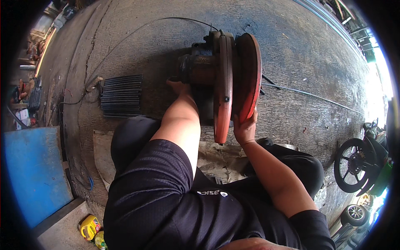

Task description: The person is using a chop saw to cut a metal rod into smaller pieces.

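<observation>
A cut-off saw [200,71] with a dark, worn motor stands on the floor in front of me. Its red handle piece [223,91] and round red guard [248,79] stand side by side, edge-on to me. My right hand [246,128] grips the near lower rim of the guard, thumb on one side and fingers on the other. My left hand [179,86] reaches down beside the motor's left side; its fingers are mostly hidden there. Left of that hand lies a neat row of dark cut rods [121,96]. A long thin rod [312,92] runs from the saw to the right.
A black cable [143,26] curves over the floor from the saw to the left. A blue panel [37,171] and a yellow bottle [90,228] are at the lower left. A motorcycle wheel [352,165] stands at the right. Long pipes [329,23] lie far right.
</observation>
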{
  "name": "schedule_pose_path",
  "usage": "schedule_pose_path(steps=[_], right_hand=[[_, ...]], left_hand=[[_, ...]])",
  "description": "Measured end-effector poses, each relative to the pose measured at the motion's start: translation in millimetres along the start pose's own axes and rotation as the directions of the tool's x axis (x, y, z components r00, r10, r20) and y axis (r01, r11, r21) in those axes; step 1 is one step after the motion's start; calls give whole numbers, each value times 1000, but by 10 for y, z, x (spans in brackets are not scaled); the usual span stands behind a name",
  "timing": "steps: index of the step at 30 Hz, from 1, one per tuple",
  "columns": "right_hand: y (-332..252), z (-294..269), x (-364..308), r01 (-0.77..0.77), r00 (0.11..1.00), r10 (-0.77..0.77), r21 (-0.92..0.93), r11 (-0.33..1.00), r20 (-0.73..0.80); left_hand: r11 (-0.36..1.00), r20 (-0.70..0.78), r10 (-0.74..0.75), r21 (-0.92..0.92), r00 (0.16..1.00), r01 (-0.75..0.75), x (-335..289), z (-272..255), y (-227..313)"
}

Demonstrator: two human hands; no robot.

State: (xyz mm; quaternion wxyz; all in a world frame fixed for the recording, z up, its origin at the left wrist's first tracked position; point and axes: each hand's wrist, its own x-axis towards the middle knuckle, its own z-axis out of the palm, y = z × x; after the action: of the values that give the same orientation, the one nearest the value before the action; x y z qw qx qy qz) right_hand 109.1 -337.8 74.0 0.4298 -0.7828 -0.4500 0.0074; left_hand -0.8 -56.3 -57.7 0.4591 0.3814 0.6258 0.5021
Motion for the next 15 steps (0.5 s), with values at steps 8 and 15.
schedule_pose_path(steps=[8,15], right_hand=[[80,34,-32,22,1000,-22,-16,1000,-8],[126,40,-58,-133,989,129,53,990,66]], left_hand=[[995,-30,-102,-2,994,102,163,7,-131],[937,-77,-320,125,944,327,219,-104,-30]])
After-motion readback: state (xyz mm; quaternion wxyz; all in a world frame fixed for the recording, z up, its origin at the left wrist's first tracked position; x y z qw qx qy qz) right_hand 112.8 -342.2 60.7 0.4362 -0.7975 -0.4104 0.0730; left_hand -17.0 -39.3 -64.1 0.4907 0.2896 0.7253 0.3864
